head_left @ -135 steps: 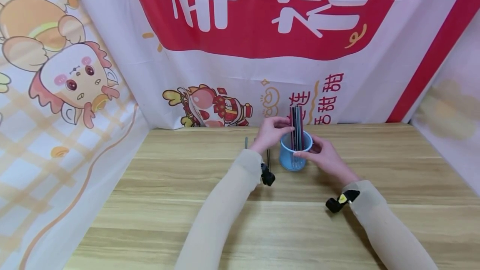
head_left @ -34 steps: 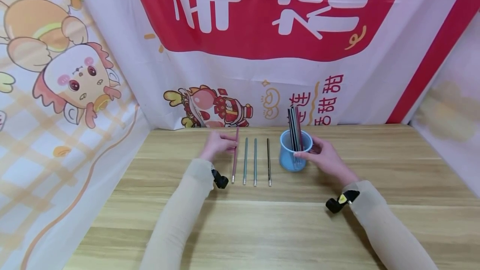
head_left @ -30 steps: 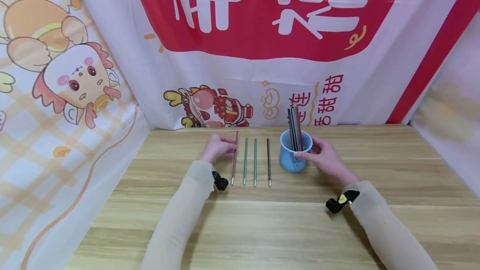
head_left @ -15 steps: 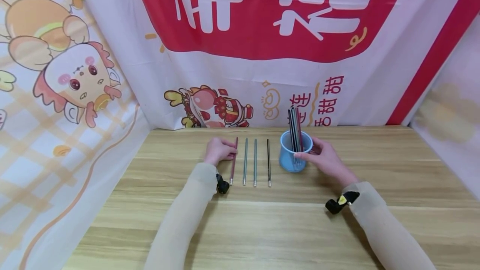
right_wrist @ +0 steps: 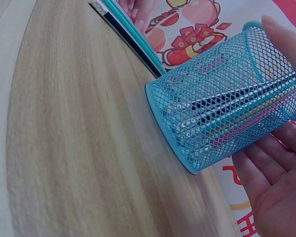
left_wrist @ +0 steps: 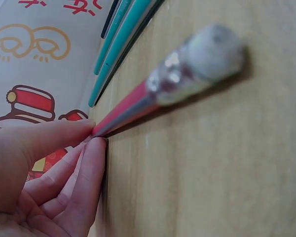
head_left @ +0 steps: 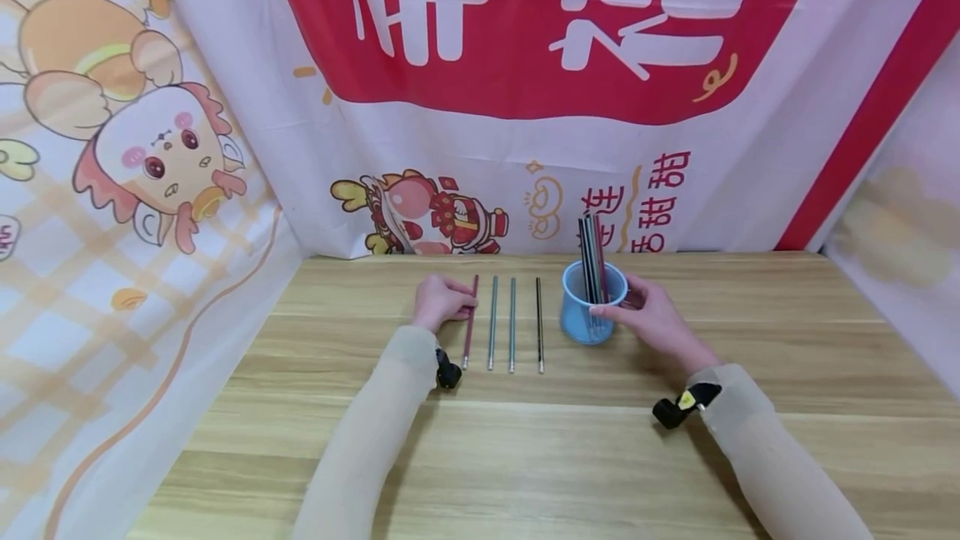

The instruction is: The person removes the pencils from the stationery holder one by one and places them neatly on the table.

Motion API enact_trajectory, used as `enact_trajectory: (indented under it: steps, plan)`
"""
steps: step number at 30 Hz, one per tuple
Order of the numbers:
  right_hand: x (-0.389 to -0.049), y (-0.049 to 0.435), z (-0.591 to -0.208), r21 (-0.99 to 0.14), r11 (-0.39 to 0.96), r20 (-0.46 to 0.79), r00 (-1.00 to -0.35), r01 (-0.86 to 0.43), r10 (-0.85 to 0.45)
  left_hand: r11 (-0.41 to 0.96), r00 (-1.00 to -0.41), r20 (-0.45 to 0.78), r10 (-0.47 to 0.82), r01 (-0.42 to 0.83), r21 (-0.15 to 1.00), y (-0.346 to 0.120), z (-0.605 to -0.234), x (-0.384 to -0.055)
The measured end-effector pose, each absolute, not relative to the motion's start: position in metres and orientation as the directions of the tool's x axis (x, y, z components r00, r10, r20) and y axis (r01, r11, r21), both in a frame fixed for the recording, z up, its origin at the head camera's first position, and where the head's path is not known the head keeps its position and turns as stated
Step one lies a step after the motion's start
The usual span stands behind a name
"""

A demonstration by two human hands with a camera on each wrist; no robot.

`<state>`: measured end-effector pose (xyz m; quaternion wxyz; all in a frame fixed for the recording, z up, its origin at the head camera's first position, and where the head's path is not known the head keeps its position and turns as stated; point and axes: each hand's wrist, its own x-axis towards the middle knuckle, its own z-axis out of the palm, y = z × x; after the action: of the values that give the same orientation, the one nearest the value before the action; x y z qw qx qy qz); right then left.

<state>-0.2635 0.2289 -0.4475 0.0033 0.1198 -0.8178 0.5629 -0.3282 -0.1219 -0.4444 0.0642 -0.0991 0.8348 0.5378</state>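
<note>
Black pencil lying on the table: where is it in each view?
Head: the black pencil lies just right of centre, left of the mesh cup.
Left wrist: cut off at the top edge, left of centre.
Right wrist: upper left, slanting toward the cup's base.
Shared landmark: teal pencils beside it.

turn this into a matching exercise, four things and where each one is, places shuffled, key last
1. Blue mesh cup
2. Reddish pencil outside it
3. Two teal pencils outside it
4. Black pencil outside it

A. Lying nearest the cup
B. Pinched by the left hand
C. Held by the right hand
D. Lying between the other loose pencils

Pairs: 1-C, 2-B, 3-D, 4-A
</note>
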Motion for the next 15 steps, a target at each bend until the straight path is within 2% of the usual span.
enact_trajectory:
  steps: [15]
  plan:
    - [-0.2642,0.23,-0.4478,-0.92,0.343,0.127,-0.974,-0.187,-0.188,0.379,-0.968,-0.227,-0.105,-0.25,0.891,-0.1215,-0.4484,-0.3315]
